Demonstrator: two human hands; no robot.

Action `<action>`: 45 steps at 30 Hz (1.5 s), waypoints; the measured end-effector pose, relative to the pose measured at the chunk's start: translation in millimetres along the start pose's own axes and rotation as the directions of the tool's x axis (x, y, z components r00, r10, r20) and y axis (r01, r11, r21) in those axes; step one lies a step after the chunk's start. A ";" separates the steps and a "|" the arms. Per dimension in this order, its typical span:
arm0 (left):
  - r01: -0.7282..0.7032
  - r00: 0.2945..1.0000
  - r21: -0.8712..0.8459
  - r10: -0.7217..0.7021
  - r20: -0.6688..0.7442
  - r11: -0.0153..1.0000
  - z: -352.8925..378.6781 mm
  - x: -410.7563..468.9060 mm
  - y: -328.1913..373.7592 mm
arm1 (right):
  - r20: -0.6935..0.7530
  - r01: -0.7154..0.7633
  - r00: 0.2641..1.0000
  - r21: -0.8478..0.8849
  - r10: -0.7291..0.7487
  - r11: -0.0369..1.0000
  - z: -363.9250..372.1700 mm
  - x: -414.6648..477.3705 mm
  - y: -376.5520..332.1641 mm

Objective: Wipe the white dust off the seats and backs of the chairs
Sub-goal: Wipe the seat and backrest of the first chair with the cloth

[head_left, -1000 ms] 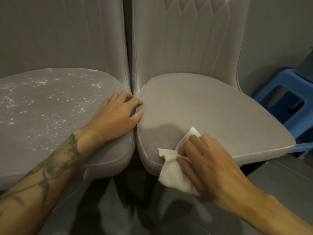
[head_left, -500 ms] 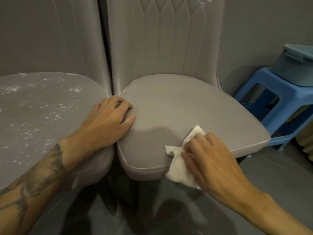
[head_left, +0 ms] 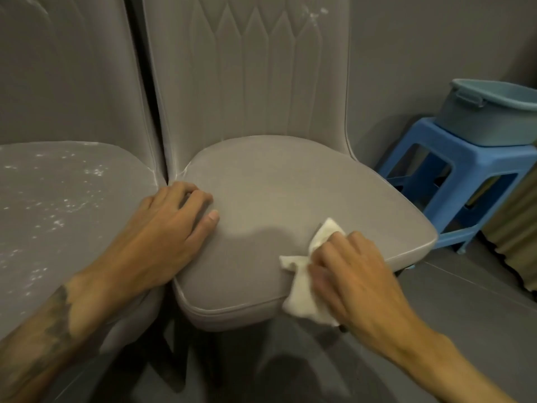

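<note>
The white cloth [head_left: 302, 298] is being held bunched under the curled fingers of the right hand [head_left: 357, 274] and is being pressed on the front part of the right chair seat [head_left: 290, 193], with one part of it hanging over the front edge. The left hand [head_left: 165, 231] is being rested there with relaxed fingers and nothing inside it, over the place where this seat is touching the left chair seat [head_left: 58, 213], so the chair is probably being steadied. The right seat is looking almost clean, while white dust is being shown thickly on the left seat, and some white marks [head_left: 315, 13] are being seen high on the right chair back [head_left: 247, 68]. For this step to be done well, it is being judged that the cloth should be laid flat and pulled in one direction toward the edge, so that the dust is being carried off and not only spread. The piping and the corner near the back should be given attention too, and a clean face of the cloth should be turned out before the dusty seat is being started. Beside the chairs, a blue-grey tub [head_left: 488, 117] is being carried by a blue stool [head_left: 453, 152]. Its rim is being seen, but its inside is hidden from this view, so what is in it cannot be told.
</note>
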State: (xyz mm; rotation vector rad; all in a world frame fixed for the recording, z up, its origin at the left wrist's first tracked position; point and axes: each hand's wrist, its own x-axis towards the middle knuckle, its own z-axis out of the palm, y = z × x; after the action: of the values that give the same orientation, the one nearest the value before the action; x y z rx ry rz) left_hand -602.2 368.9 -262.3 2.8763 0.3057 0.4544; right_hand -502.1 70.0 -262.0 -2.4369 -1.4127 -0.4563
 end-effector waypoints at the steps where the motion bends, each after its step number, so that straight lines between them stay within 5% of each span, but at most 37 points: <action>1: -0.021 1.000 -0.012 0.021 0.013 1.000 -1.2 0.3 5.4 | -0.025 0.003 1.000 0.011 -0.003 1.000 6.4 4.3 -13.9; 6: -0.124 0.991 0.005 0.123 0.045 0.992 0.5 2.9 35.2 | 0.037 0.066 0.997 0.024 -0.067 0.998 4.2 -0.2 5.7; 11: -0.159 0.986 -0.035 0.160 0.053 0.987 1.2 -5.1 53.6 | -0.017 -0.076 0.997 -0.019 0.076 0.997 -9.1 -8.7 31.0; 17: -0.175 0.983 -0.021 0.175 0.046 0.984 10.5 -16.3 61.2 | -0.011 0.057 0.998 0.002 -0.057 0.998 9.2 -6.2 18.4; 22: -0.171 0.985 -0.029 0.172 0.026 0.985 14.6 -19.1 62.3 | -0.042 -0.136 0.990 -0.001 0.135 0.991 -10.1 -18.4 65.2; 29: -0.209 0.978 -0.004 0.209 -0.021 0.978 17.4 -14.4 60.1 | 0.036 0.010 0.999 -0.002 -0.010 1.000 3.8 -14.0 54.7; 34: -0.201 0.979 -0.013 0.200 -0.027 0.980 16.6 -14.6 60.9 | -0.044 -0.253 0.966 0.027 0.254 0.967 -23.6 -26.8 128.8; 41: -0.201 0.979 0.002 0.201 0.032 0.980 13.0 -11.3 59.2 | 0.039 -0.095 0.995 0.054 0.093 0.994 -2.2 -18.4 94.4; 45: -0.211 0.976 -0.044 0.213 0.050 0.976 12.1 -11.6 54.0 | -0.030 -0.267 0.962 0.066 0.270 0.961 -20.6 -10.7 146.4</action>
State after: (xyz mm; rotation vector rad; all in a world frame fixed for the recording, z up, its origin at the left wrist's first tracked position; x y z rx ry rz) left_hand -599.9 312.4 -263.8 2.8896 -0.0209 0.4116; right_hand -381.8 -16.7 -260.4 -2.5054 -1.0421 -0.3878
